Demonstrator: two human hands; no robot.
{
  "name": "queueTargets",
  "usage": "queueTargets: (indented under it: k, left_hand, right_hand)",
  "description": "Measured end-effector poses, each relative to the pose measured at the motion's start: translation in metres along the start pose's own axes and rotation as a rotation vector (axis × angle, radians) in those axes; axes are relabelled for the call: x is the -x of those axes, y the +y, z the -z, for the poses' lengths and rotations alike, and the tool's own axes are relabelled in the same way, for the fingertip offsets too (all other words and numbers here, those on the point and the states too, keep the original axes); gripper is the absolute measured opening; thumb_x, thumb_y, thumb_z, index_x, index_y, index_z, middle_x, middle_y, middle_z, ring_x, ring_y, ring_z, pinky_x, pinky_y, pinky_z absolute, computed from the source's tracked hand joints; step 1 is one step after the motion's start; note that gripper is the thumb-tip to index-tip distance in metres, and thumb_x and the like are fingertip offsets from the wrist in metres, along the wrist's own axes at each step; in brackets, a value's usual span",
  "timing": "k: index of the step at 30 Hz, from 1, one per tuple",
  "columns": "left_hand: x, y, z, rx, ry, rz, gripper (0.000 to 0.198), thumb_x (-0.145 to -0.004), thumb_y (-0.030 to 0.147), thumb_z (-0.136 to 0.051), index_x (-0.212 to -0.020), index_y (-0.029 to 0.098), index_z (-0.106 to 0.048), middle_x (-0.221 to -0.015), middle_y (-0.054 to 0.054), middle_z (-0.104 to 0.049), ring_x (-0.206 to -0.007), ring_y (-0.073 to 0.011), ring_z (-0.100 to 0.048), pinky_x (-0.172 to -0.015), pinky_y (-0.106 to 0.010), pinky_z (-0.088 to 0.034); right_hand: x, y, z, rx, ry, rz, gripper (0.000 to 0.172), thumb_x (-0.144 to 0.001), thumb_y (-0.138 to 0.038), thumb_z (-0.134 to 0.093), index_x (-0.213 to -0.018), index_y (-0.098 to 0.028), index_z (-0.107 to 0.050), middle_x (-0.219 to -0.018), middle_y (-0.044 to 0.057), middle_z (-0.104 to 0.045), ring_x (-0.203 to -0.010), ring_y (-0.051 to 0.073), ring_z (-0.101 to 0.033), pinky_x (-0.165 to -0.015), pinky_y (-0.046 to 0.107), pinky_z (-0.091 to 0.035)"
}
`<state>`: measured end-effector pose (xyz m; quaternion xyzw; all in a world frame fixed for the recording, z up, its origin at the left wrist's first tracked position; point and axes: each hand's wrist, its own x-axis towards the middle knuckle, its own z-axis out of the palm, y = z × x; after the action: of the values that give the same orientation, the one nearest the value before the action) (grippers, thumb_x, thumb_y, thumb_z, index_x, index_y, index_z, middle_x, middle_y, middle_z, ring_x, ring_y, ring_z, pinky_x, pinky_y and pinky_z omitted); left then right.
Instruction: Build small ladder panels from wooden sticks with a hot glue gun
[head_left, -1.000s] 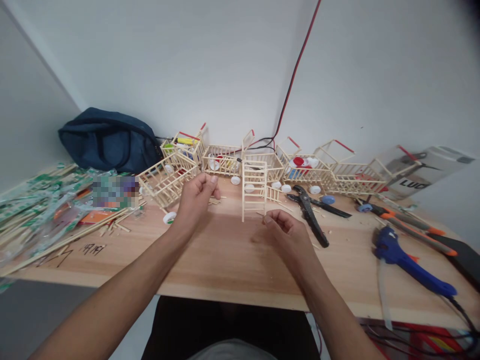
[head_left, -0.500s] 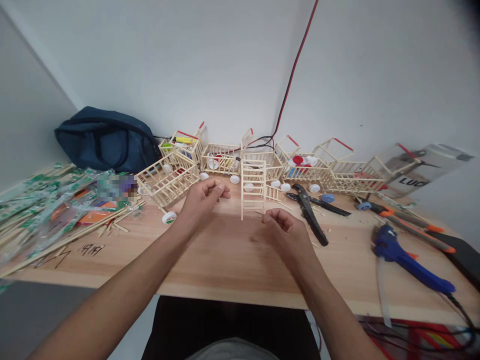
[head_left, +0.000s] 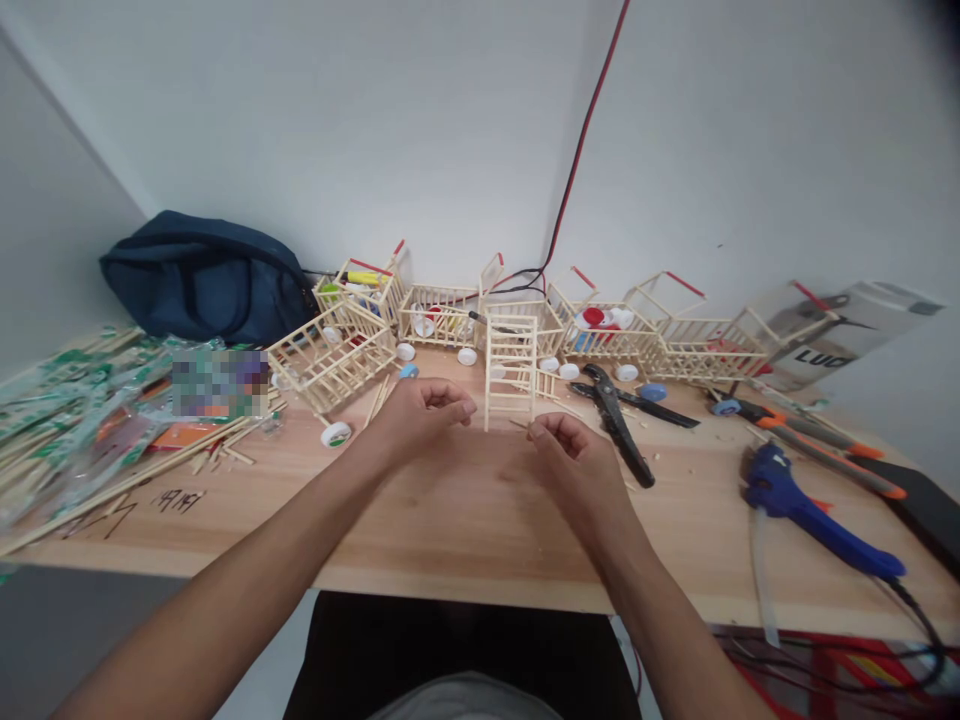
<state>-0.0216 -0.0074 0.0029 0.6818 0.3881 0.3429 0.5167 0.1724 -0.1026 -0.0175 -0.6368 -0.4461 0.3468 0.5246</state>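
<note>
The fingers of the right hand [head_left: 564,447] were pinched shut, seemingly on a thin stick [head_left: 517,424]; whether anything was held in the curled left hand [head_left: 424,408] could not be told. The stick frame [head_left: 510,368], stood upright just beyond both sets of fingers, could be toppled if nudged.

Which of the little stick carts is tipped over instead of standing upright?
The leftmost front cart, near the blue bag: it leans on its side, while the others stand upright in a row along the wall.
</note>
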Motion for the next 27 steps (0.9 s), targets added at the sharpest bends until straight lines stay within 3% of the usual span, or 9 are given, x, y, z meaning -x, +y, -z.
queueTargets:
  k: [4,11,19,27]
  left_hand:
    - [0.000,0.000,-0.001,0.011,-0.024,0.006,0.022,-0.075,0.039,-0.070,-0.069,0.018,-0.069,-0.061,-0.002,-0.067,-0.052,-0.0123,-0.054,-0.051,-0.023,-0.038]
    - [-0.002,-0.001,0.003,0.011,0.064,-0.027,0.028,-0.077,0.043,-0.068,-0.083,0.017,-0.073,-0.080,-0.006,-0.073,-0.073,-0.0156,-0.063,-0.067,-0.026,-0.046]
    - [-0.001,0.001,0.001,0.070,0.046,0.030,0.026,-0.072,0.036,-0.073,-0.090,0.017,-0.073,-0.085,-0.004,-0.074,-0.073,-0.0149,-0.063,-0.066,-0.026,-0.046]
    - [-0.001,0.000,0.005,0.074,0.058,-0.001,0.024,-0.076,0.034,-0.071,-0.091,0.016,-0.073,-0.085,-0.005,-0.075,-0.078,-0.0155,-0.065,-0.072,-0.026,-0.046]
  right_hand:
    - [-0.001,0.003,0.000,-0.006,-0.012,-0.004,0.026,-0.076,-0.045,-0.066,-0.079,-0.020,-0.062,-0.064,-0.001,-0.056,-0.059,0.013,-0.045,-0.053,0.025,-0.032]
    - [-0.004,0.008,0.000,0.015,-0.047,0.009,0.026,-0.077,-0.045,-0.065,-0.078,-0.019,-0.061,-0.065,-0.001,-0.054,-0.059,0.012,-0.043,-0.054,0.025,-0.031]
    - [-0.004,0.009,-0.002,0.024,-0.073,0.001,0.024,-0.075,-0.043,-0.064,-0.079,-0.019,-0.061,-0.065,-0.002,-0.055,-0.058,0.013,-0.045,-0.054,0.025,-0.033]
    - [-0.004,0.012,-0.002,0.030,-0.080,0.022,0.023,-0.077,-0.042,-0.064,-0.079,-0.019,-0.062,-0.064,-0.001,-0.057,-0.057,0.012,-0.046,-0.052,0.024,-0.034]
